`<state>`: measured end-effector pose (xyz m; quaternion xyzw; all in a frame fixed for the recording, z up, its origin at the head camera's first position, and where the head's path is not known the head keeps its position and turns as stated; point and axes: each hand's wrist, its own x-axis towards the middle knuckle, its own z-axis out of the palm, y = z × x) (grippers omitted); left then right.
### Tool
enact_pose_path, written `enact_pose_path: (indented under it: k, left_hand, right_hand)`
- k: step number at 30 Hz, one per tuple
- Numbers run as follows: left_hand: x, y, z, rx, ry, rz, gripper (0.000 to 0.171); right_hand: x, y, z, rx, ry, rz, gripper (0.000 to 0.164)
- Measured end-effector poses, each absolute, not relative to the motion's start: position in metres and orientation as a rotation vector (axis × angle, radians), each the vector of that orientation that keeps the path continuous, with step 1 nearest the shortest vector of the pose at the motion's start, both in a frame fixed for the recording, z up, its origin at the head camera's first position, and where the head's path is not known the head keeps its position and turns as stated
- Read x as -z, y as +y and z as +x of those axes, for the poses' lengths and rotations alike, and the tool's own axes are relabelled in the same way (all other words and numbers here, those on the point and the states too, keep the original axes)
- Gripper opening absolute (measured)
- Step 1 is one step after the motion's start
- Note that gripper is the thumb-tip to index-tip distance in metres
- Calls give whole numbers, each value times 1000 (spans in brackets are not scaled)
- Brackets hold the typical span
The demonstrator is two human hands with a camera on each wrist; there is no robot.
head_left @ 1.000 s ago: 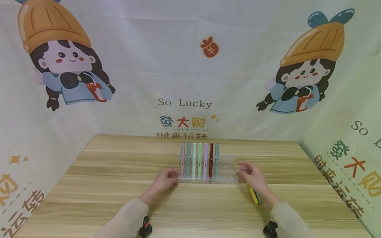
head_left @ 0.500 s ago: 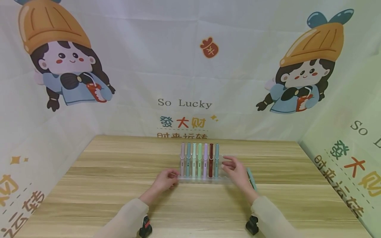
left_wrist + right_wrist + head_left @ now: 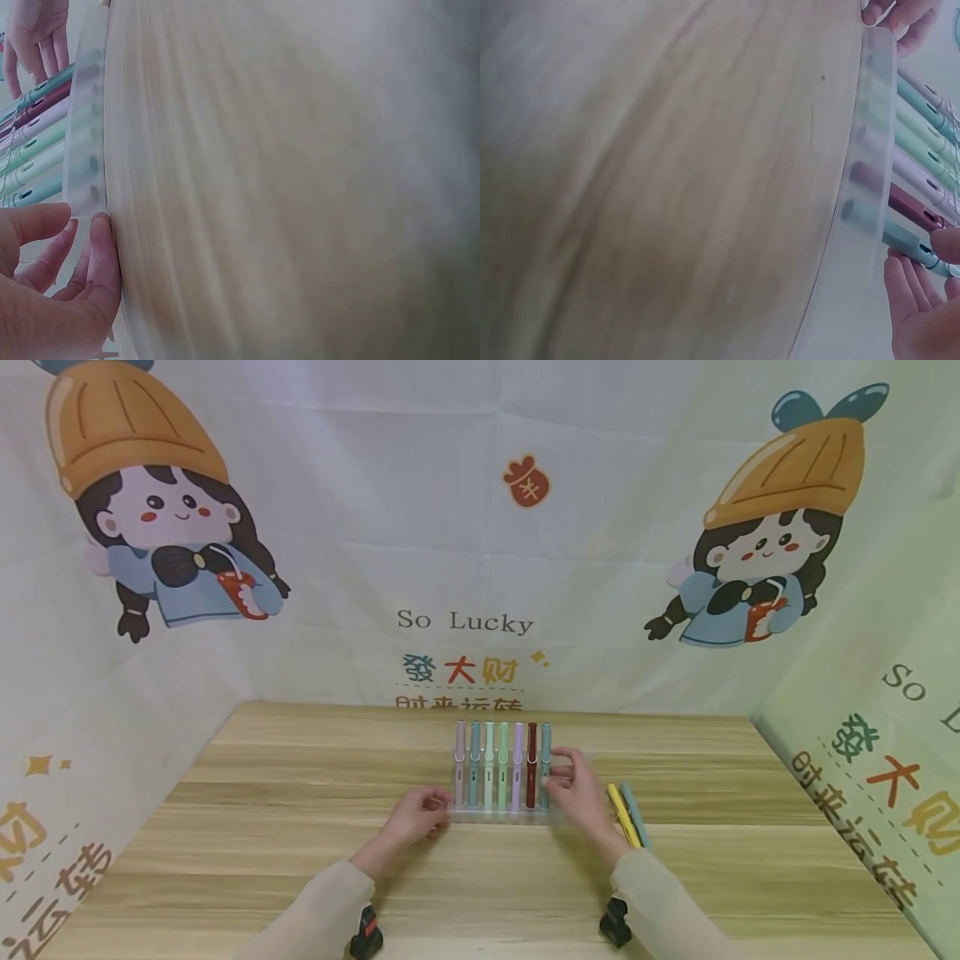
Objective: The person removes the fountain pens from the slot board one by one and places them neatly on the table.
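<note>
2 loose pens [image 3: 623, 816], head view only; left hand [image 3: 60, 300] pinches rack [image 3: 86, 135]; right hand [image 3: 928, 322] at teal pen [image 3: 906, 238], can't tell if pinching.

pens [image 3: 504, 772] in rack [image 3: 495, 817] on table [image 3: 300, 777]

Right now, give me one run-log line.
left hand: holds clear rack at left end; right hand: at rightmost pen; rack: seven pens; table: yellow pen, teal pen
</note>
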<state>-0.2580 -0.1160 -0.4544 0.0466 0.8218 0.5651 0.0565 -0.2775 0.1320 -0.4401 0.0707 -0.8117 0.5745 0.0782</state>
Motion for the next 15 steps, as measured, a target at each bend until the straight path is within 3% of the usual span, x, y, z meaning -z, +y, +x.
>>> enact_pose_path:
  k: [15]
  left_hand:
    - [454,-115,-258,-1718,2494,129,16]
  right_hand:
    - [441,125,-280,-1609,-2422,158,48]
